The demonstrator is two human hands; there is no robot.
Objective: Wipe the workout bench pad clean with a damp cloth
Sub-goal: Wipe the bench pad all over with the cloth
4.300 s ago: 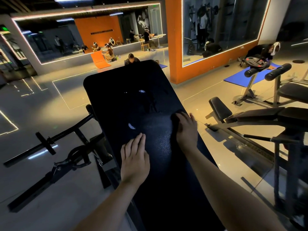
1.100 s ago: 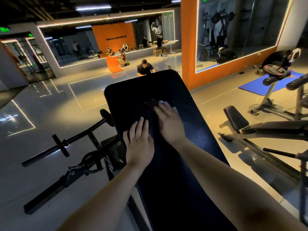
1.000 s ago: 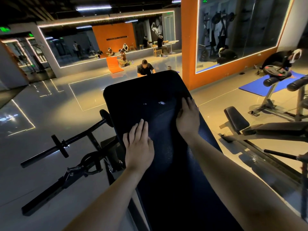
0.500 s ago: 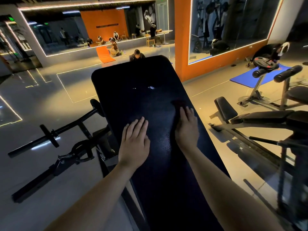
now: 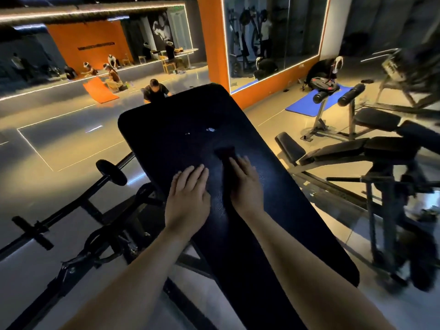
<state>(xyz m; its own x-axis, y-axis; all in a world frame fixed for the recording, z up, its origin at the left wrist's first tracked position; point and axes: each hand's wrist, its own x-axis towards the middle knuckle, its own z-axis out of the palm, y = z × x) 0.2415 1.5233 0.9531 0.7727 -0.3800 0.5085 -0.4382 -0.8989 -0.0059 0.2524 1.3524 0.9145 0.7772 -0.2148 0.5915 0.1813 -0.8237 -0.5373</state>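
Observation:
A long black bench pad [image 5: 181,120] runs away from me, sloping up to its rounded far end. My left hand [image 5: 187,198] lies flat on the pad near its left edge, fingers together and pointing forward. My right hand [image 5: 245,184] presses a dark cloth [image 5: 225,151] against the pad a little right of centre; the cloth pokes out ahead of the fingertips and is hard to tell from the black surface. Small bright glints show on the pad beyond the cloth.
A black barbell and bench frame [image 5: 112,172] stand left of the pad. Another bench [image 5: 333,151] and a leg-roller machine [image 5: 338,96] stand on the right. A person [image 5: 156,90] crouches beyond the pad's far end; blue mat [image 5: 307,104] and mirrored orange walls lie behind.
My right hand with the cloth has slid from the pad's right edge toward the centre, closer to my left hand. The left hand stays flat in place. The view has shifted.

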